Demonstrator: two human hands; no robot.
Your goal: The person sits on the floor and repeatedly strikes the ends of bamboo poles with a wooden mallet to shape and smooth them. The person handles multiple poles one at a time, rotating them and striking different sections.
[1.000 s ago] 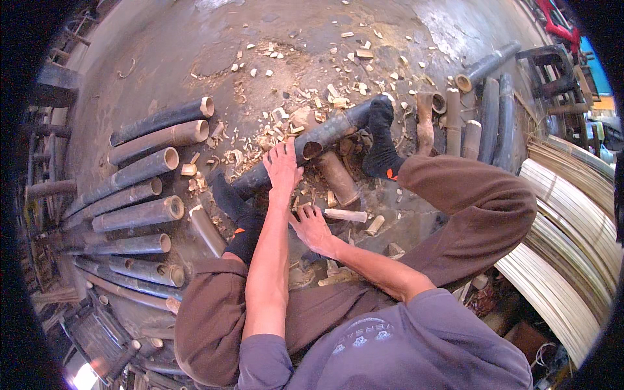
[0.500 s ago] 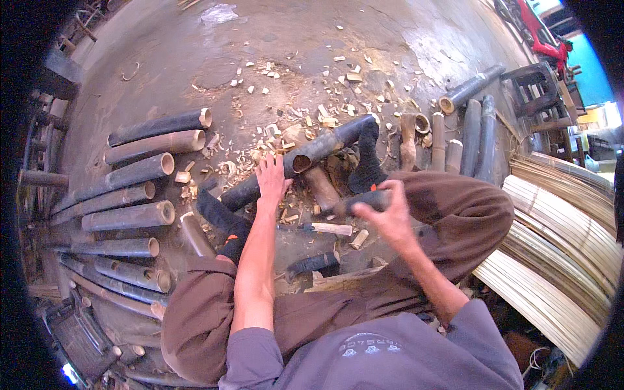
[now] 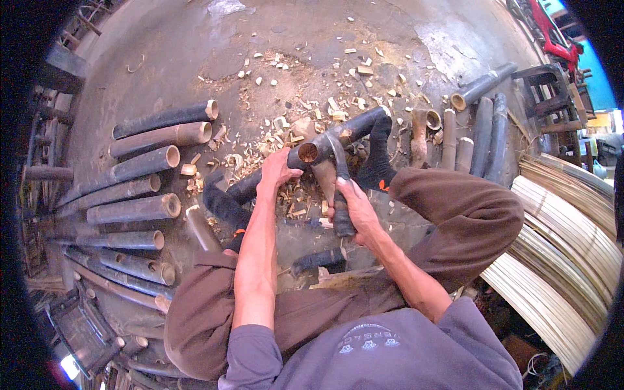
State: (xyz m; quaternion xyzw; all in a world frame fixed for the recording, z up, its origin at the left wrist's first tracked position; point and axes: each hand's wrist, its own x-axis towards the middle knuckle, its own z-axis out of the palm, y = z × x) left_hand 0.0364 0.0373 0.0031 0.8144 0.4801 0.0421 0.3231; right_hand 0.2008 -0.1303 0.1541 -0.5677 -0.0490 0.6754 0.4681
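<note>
A person sits on the floor (image 3: pixel 195 39) with both knees bent out to the sides. The left hand (image 3: pixel 278 170) rests on a dark bamboo pole (image 3: pixel 325 144) that lies tilted across the floor between the person's two feet. The fingers of this hand are curled around the pole, just below its open round end, and hold it in place. The right hand (image 3: pixel 354 207) holds a knife (image 3: pixel 340 182) with a dark handle. The fingers are wrapped tight around the handle. The blade points up and away from the person, and its tip meets the pole near the open end, just beside the left hand.

The far end of the pole lies next to a foot in a dark sock (image 3: pixel 377 153). The other foot, in a dark sock too (image 3: pixel 221 203), is to the left of the pole. Small pale wood chips (image 3: pixel 286 120) are spread all over the floor around the pole and the feet.

On the person's left, a row of cut bamboo tubes (image 3: pixel 136 166) lies side by side, with their open ends toward the middle. More dark tubes (image 3: pixel 484 123) lie on the right, past the right knee. Farther right there is a big stack of thin pale bamboo strips (image 3: pixel 565 234) that bend in long curves. The person wears brown trousers (image 3: pixel 455 208) and a grey shirt (image 3: pixel 364 357)
</note>
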